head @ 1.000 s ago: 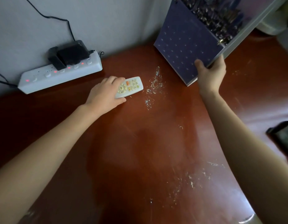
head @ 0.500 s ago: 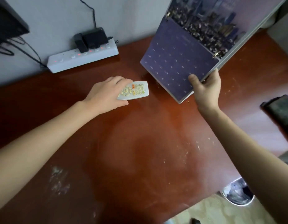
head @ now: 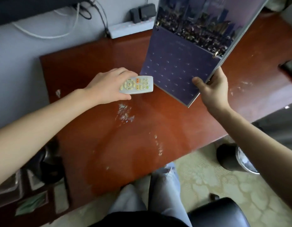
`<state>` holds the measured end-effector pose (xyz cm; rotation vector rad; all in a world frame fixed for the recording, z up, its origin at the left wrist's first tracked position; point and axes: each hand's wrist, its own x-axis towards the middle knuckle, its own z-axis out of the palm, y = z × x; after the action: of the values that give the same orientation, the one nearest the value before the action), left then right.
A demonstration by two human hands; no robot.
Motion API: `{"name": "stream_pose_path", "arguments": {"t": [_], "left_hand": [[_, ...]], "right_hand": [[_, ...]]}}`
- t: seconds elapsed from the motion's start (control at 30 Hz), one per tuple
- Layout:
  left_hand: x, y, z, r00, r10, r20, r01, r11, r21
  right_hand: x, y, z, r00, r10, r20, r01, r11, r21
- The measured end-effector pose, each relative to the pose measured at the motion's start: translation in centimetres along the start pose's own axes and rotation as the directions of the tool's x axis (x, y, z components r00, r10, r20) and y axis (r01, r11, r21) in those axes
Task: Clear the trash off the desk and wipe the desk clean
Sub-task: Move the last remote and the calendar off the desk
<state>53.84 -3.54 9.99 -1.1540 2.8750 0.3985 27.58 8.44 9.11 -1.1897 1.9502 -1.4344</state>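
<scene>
Head view: clearing step, I judge. Left hand (head: 107,86) curled round the remote (head: 138,85), right hand (head: 212,89) pinching the tilted calendar (head: 179,68); crumbs (head: 124,113) scattered mid-desk (head: 166,122). Next I need those 2 items parked aside, then crumbs swept to the bin (head: 237,159).

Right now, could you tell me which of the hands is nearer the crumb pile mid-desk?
Left. The left hand, holding the remote, is just beyond the crumb pile; the right hand grips the calendar well to its right.
</scene>
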Motion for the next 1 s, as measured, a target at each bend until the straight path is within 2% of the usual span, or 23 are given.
{"name": "stream_pose_path", "arguments": {"t": [0.13,0.27,0.63,0.83,1.0], "left_hand": [[-6.8,-1.2,-1.0,1.000,0.015,0.020,-0.014,1.000,-0.011],[-11.4,-2.4,-2.1,1.000,0.001,0.019,-0.001,1.000,-0.016],[-19.4,-6.5,-1.5,0.987,-0.158,-0.017,0.156,0.983,-0.095],[-24.8,-12.3,-1.9,0.973,-0.224,-0.062,0.216,0.970,-0.113],[-30.8,-19.2,-2.3,0.975,-0.217,-0.051,0.204,0.962,-0.182]], "right_hand": [[-6.7,-2.6,1.6,1.000,0.001,0.024,0.000,0.999,-0.044],[-11.1,-4.9,3.0,0.994,0.025,0.108,-0.022,0.999,-0.029],[-13.8,-7.6,9.5,0.947,-0.022,0.322,0.014,1.000,0.027],[-16.6,-9.7,15.0,0.924,-0.008,0.382,0.004,1.000,0.011],[-21.2,-12.8,21.7,0.935,0.002,0.355,0.000,1.000,-0.005]]}}
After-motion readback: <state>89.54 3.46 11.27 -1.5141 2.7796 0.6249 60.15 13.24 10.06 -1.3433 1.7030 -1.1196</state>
